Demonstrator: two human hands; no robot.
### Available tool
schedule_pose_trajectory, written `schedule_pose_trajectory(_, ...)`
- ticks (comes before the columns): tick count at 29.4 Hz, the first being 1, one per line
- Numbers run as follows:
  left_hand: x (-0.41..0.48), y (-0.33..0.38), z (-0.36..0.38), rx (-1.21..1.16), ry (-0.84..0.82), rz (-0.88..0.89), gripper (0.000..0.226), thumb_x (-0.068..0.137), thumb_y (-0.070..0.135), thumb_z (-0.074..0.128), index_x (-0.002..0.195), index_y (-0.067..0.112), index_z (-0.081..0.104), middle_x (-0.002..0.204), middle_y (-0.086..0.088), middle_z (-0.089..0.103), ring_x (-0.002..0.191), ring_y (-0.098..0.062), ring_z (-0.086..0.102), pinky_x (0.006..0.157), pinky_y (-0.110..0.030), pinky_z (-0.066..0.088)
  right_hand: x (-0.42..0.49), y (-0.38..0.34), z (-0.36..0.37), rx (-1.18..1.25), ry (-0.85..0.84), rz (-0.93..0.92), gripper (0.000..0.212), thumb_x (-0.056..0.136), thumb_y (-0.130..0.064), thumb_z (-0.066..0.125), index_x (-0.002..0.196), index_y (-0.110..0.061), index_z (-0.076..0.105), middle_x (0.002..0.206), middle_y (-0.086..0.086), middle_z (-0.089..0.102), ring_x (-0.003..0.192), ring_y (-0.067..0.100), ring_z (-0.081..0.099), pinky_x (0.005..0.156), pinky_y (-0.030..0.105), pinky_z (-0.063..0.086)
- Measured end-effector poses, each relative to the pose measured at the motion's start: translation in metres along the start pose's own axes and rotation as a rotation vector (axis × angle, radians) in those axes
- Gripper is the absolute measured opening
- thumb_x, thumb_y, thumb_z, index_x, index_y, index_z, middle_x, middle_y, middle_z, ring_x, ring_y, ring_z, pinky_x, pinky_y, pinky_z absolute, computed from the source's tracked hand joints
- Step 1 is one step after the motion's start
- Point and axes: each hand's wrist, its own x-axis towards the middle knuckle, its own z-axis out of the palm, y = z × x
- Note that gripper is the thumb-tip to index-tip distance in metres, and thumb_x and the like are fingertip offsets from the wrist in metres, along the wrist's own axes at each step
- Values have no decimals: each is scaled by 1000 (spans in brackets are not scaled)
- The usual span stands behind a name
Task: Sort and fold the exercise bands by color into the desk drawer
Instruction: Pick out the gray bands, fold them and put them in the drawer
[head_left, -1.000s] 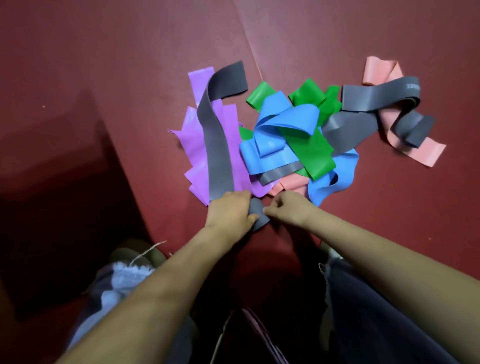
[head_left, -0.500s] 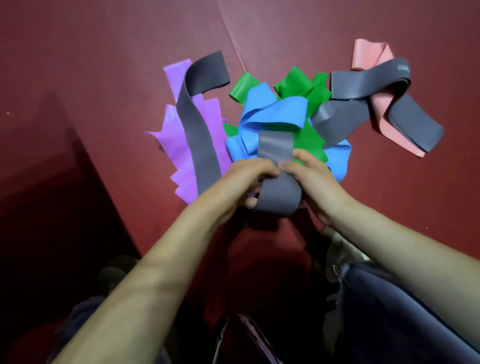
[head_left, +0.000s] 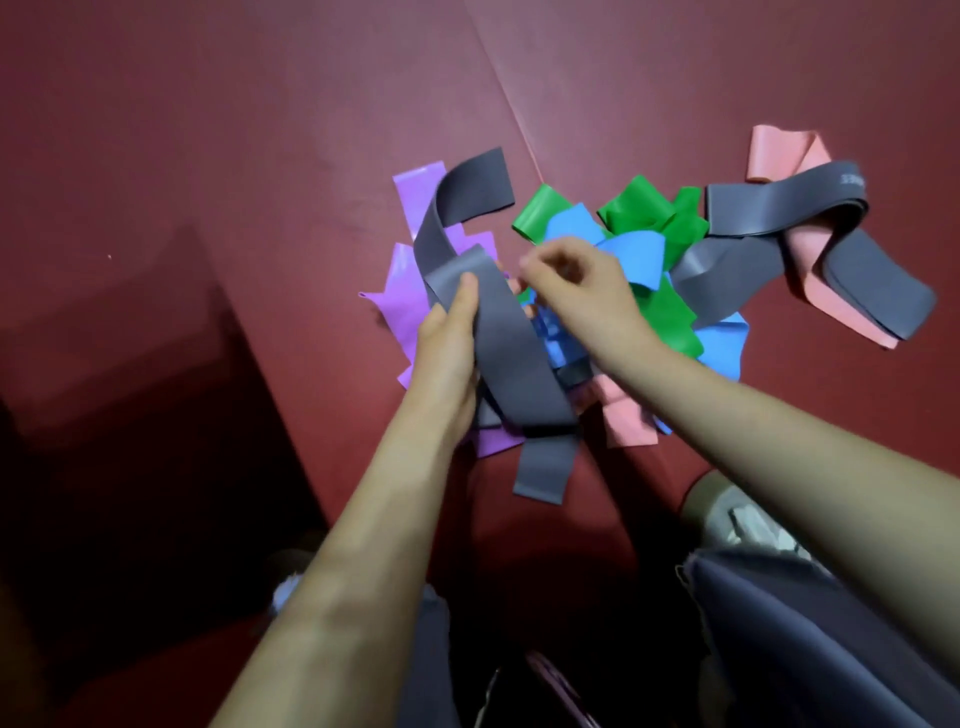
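A heap of exercise bands lies on the dark red surface (head_left: 260, 156): purple bands (head_left: 400, 296) at the left, green bands (head_left: 644, 218) and blue bands (head_left: 634, 254) in the middle, pink bands (head_left: 779, 161) and grey bands (head_left: 748, 208) at the right. My left hand (head_left: 449, 338) grips a long grey band (head_left: 509, 358) folded over itself, its thumb pressed on the fold. The band's far end (head_left: 467, 197) curls up over the purple ones. My right hand (head_left: 582, 291) hovers blurred just right of the fold, fingers curled; whether it pinches the band is unclear.
A dark shadowed recess (head_left: 130, 441) falls away at the lower left. My knees in grey cloth (head_left: 779, 623) sit at the bottom edge. Another pink band (head_left: 623, 421) pokes out under my right forearm. A seam (head_left: 509, 98) runs across the surface behind the heap.
Both hands have lifted the grey band's near end from the front of the heap and carried it up and left, doubling it over. The right hand has slipped off towards the fold.
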Motion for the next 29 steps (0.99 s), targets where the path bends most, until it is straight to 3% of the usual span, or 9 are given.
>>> schedule_pose_trajectory(3, 0, -1, -1, -48, 135, 5, 26, 96, 24, 41, 85, 16, 63, 75, -3, 70, 65, -16, 66, 76, -33, 55, 35, -12, 25, -154, -32, -87, 14, 83, 4, 49, 86, -5, 60, 69, -3, 55, 55, -2, 51, 52, 7, 38)
schedule_pose_trajectory(6, -1, 0, -5, -25, 252, 30, 26, 95, 23, 44, 105, 8, 61, 93, -12, 67, 81, -25, 63, 88, -41, 52, 60, -15, 54, -406, -230, -33, 24, 83, 2, 48, 98, -2, 66, 80, -2, 63, 68, 2, 52, 58, 3, 35)
schedule_pose_trajectory(8, 0, 0, -10, -58, 251, 49, 29, 96, 24, 42, 110, 5, 59, 87, -13, 71, 75, -24, 66, 79, -39, 55, 63, -16, 61, -429, -314, 117, 28, 86, 0, 42, 99, -5, 66, 67, 6, 59, 47, 8, 50, 41, 10, 36)
schedule_pose_trajectory(10, 1, 2, -13, -94, 226, 57, 27, 97, 25, 39, 105, 8, 58, 65, -2, 72, 55, -15, 67, 59, -28, 56, 62, -18, 59, -270, -209, 99, 23, 87, 0, 44, 97, -3, 64, 65, 1, 55, 38, 0, 47, 40, 8, 35)
schedule_pose_trajectory(13, 4, 0, -14, -144, 235, -26, 25, 98, 25, 36, 94, 11, 56, 63, -2, 70, 45, -12, 64, 47, -21, 53, 49, -22, 41, -11, 48, -149, 13, 81, 2, 56, 89, -7, 61, 77, -7, 57, 61, -14, 51, 67, 4, 39)
schedule_pose_trajectory(17, 6, -11, -8, -171, 312, -142, 32, 97, 24, 37, 114, 5, 56, 90, -9, 65, 69, -19, 62, 64, -28, 53, 16, -21, 5, 2, -55, -238, 32, 75, 10, 51, 96, -15, 56, 89, -12, 57, 78, -20, 52, 81, 4, 39)
schedule_pose_trajectory(22, 3, -4, 2, -303, 185, -235, 43, 99, 32, 27, 125, 8, 51, 108, -11, 62, 88, -22, 61, 74, -31, 52, -18, -7, -2, 37, -335, -10, 57, 60, 4, 46, 112, -21, 52, 111, -4, 54, 99, -1, 50, 86, 4, 38)
schedule_pose_trajectory(26, 1, 1, 6, -347, 37, -293, 51, 98, 41, 23, 85, 9, 61, 79, -2, 71, 72, -17, 63, 74, -33, 51, -41, 8, -7, 105, -479, 90, 62, 70, 21, 43, 115, -21, 50, 120, -4, 51, 103, 0, 49, 89, 7, 40)
schedule_pose_trajectory(29, 0, -2, 7, -418, -11, -246, 58, 96, 48, 17, 91, 9, 59, 82, -6, 69, 81, -19, 61, 85, -34, 47, -37, 12, -20, 37, -447, 87, 63, 71, 25, 41, 121, -14, 49, 125, -10, 48, 105, -13, 43, 90, 0, 34)
